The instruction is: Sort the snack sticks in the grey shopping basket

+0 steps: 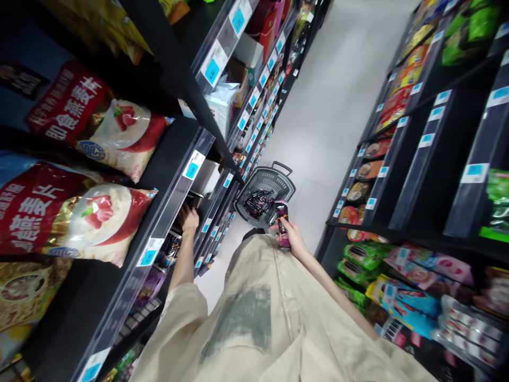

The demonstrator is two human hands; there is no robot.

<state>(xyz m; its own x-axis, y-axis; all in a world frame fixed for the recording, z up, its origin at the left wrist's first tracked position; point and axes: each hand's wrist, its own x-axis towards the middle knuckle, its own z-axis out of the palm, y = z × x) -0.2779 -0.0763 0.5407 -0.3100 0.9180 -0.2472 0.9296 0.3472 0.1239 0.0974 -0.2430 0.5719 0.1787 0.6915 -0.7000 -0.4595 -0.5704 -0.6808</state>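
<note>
My right hand (pixel 293 237) holds a small dark packet with pink print (pixel 282 217) just above my beige shirt. My left hand (pixel 189 218) reaches into a lower shelf (pixel 175 175) on the left, its fingers hidden behind the shelf edge, so I cannot tell whether it grips anything. A grey plastic shopping basket (pixel 274 179) stands on the floor just beyond both hands and holds several dark packets (pixel 257 202) like the one in my right hand.
Big red and white oatmeal bags (pixel 79 217) fill the upper left shelf. Black shelving with blue price tags lines both sides of a narrow aisle with a light floor (pixel 330 106). Colourful snack packs (pixel 409 276) lie on the lower right shelves.
</note>
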